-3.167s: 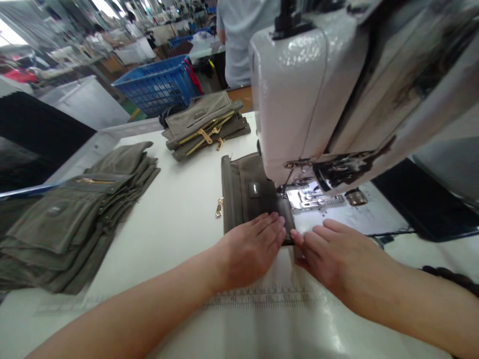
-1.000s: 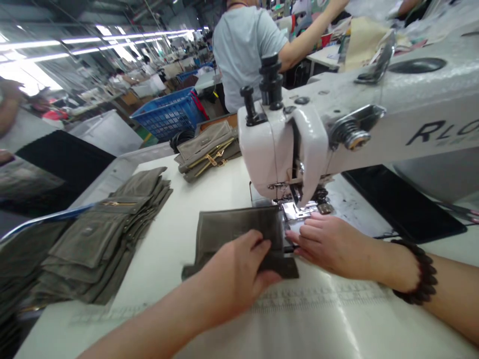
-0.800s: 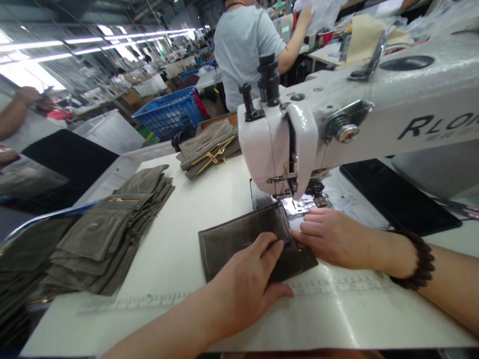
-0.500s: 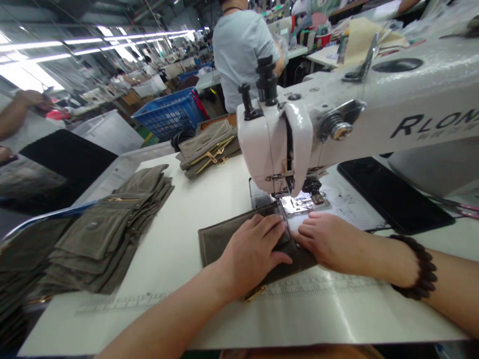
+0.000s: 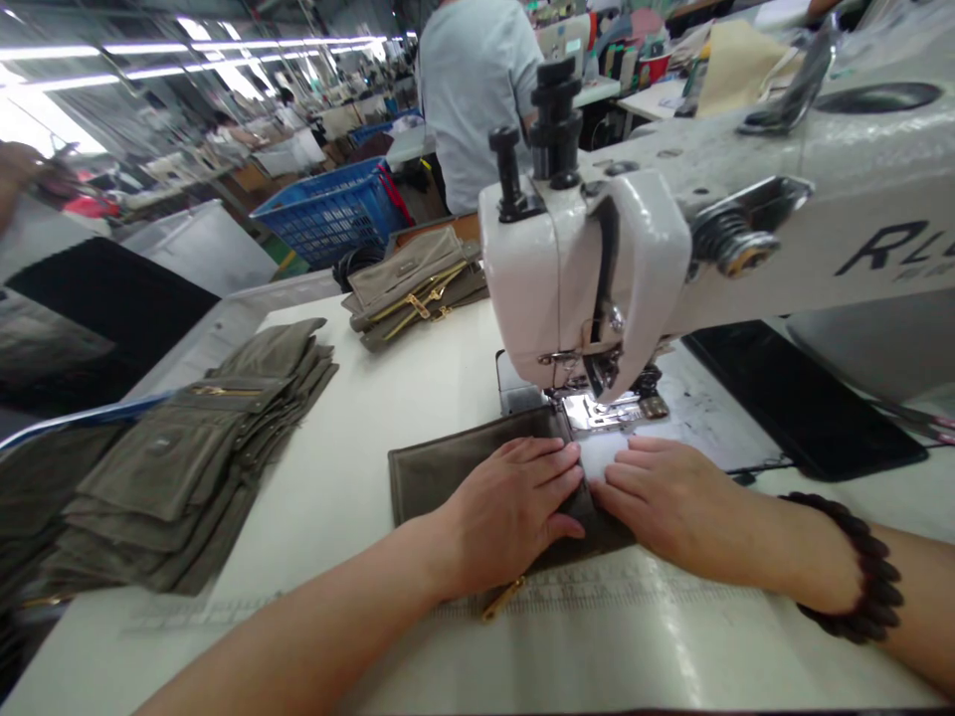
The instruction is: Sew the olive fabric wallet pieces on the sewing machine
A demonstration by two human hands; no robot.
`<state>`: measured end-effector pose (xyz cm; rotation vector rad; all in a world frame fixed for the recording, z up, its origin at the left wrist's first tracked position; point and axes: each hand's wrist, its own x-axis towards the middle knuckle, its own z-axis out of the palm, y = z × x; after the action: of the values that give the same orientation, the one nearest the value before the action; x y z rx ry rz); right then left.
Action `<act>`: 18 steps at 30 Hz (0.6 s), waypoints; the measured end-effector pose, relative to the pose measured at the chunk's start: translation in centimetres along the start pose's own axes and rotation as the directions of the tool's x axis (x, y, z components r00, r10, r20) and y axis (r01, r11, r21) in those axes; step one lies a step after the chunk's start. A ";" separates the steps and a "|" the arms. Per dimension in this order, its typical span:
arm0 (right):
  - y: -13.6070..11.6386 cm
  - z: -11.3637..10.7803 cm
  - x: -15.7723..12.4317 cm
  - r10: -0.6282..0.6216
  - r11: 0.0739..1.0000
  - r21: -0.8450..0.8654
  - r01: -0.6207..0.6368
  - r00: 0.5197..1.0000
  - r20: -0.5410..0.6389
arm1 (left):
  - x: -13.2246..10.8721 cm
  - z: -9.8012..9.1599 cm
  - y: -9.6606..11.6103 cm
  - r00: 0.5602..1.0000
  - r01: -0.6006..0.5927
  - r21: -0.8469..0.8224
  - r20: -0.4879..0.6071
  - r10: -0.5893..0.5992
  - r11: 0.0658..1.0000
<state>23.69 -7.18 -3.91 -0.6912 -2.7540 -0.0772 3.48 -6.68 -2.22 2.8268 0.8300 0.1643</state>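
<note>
An olive fabric wallet piece (image 5: 440, 467) lies on the white table, its far right edge at the presser foot (image 5: 597, 410) of a white sewing machine (image 5: 552, 288). My left hand (image 5: 514, 507) rests flat on the wallet piece, fingers stretched toward the foot, thumb apart. To its right, my right hand (image 5: 664, 497) has bent fingers close together on the piece's right edge; its thumb is hidden. A gold zipper pull (image 5: 503, 599) sticks out from the piece's near side, below my left hand. The needle point cannot be made out.
Stacked olive pieces (image 5: 171, 457) lie at the left; zippered ones (image 5: 418, 278) lie behind. A black phone-like slab (image 5: 806, 398) and scissors (image 5: 921, 423) are right of the machine. A ruler strip (image 5: 597, 595) runs along the table. Beyond are a blue basket (image 5: 328, 214) and another person (image 5: 477, 89).
The view has shifted slightly, so the machine looks larger and nearer. The shiny lever cover on its head appears displaced to the right. Both hands stay on the wallet piece, almost unmoved.
</note>
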 end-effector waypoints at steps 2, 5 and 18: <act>0.0 0.1 0.1 -0.012 1.000 -0.001 0.012 1.000 0.017 | 0.0 -0.1 0.0 1.000 0.007 0.000 0.019 -0.007 1.000; 0.2 -0.2 0.2 -0.012 1.000 -0.023 0.012 1.000 0.027 | 0.0 -0.3 0.3 0.997 0.044 -0.024 0.058 -0.043 0.999; -0.7 -3.2 -0.3 -0.139 0.981 -0.128 0.148 0.987 0.078 | -2.2 1.3 4.2 0.963 0.045 0.307 -0.265 0.040 0.951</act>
<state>24.50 -8.30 -0.96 -0.5354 -2.8828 -0.2758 4.07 -11.50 -2.72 3.1452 0.9929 0.4649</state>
